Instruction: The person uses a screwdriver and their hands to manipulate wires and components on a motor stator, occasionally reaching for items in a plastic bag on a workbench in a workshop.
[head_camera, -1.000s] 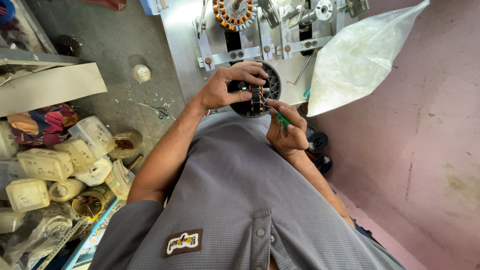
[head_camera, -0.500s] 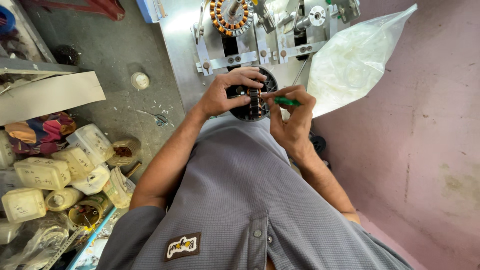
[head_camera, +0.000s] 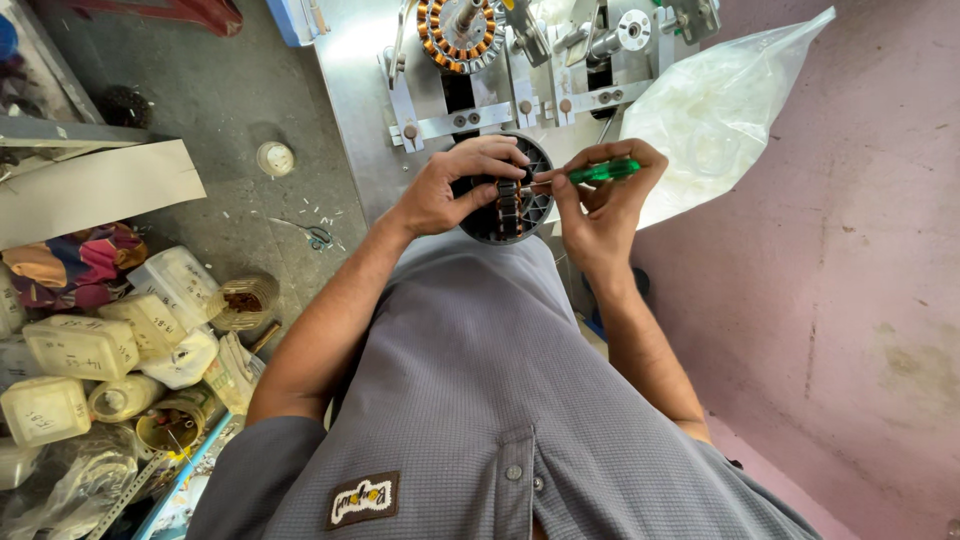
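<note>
We hold the round black stator (head_camera: 505, 200) against the near edge of the metal bench plate (head_camera: 365, 90), just above the grey shirt (head_camera: 480, 400). Our left hand (head_camera: 455, 185) wraps over the stator's left and upper rim, fingers curled closed on it, the thumb lying across its face beside the copper windings (head_camera: 508, 205) at its centre.

Our right hand (head_camera: 600, 205) is closed around a green-handled screwdriver (head_camera: 600, 172). The handle lies nearly level, pinched between thumb and fingers, and its thin shaft points left to the windings. The tip sits at the winding stack; we cannot tell whether it is between the coils or only touching them.

Behind the stator, on the bench plate, stands a winding fixture (head_camera: 540, 60) of grey metal brackets. A 2nd stator with orange copper coils (head_camera: 460, 30) is mounted on it at the upper left. A clear plastic bag (head_camera: 720, 110) lies to the right of the fixture, touching the pink wall (head_camera: 850, 250).

On the concrete floor (head_camera: 220, 110) to the left lie a small white round lid (head_camera: 274, 158), scissors (head_camera: 315, 236), and a cluster of white plastic jugs (head_camera: 80, 345).
</note>
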